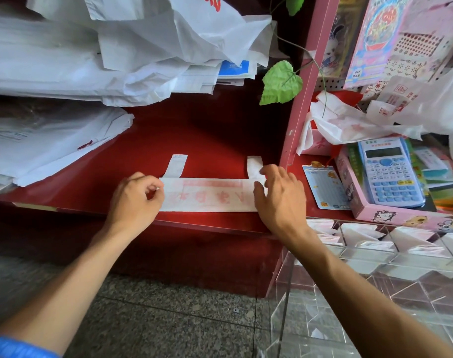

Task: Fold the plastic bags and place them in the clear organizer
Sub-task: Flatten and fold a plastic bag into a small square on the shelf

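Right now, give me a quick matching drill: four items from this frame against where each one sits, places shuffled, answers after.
Items:
1. folded plastic bag
2. calculator
3. green leaf
4. clear organizer

Places:
A. in the pink box
B. hanging beside the pink shelf post
C. lower right, folded bags in its compartments
D. flat on the red shelf, between both hands

Pairs: 1-D, 2-A, 3-B, 4-C
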